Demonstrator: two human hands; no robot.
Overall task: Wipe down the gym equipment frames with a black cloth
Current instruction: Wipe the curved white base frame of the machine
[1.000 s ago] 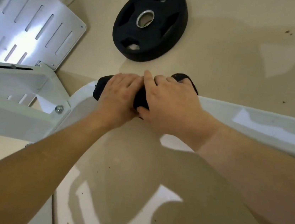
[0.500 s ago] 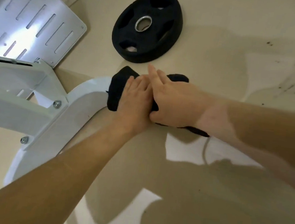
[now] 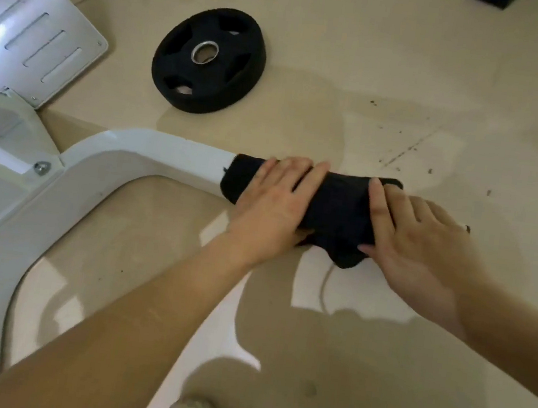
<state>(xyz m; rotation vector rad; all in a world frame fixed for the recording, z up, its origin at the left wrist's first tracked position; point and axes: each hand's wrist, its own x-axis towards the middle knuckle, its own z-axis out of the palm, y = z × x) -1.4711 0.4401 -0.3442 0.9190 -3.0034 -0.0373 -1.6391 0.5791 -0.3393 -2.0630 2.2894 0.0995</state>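
while my left hand (image 3: 274, 204) and right hand (image 3: 426, 236) clasp the black cloth (image 3: 338, 205) round the white frame (image 3: 165, 150), it runs left-right; its bare length lies beyond my left hand.

black cloth (image 3: 338, 209), bunched, wrapped over the straight right end of a glossy white frame tube (image 3: 166, 148) that curves leftward to a bolted joint.

Black cloth (image 3: 335, 208) now sits farther along the white frame tube (image 3: 172, 151), clear of its bend. Left hand (image 3: 274, 204) and right hand (image 3: 416, 235), touching before, now hold it apart.
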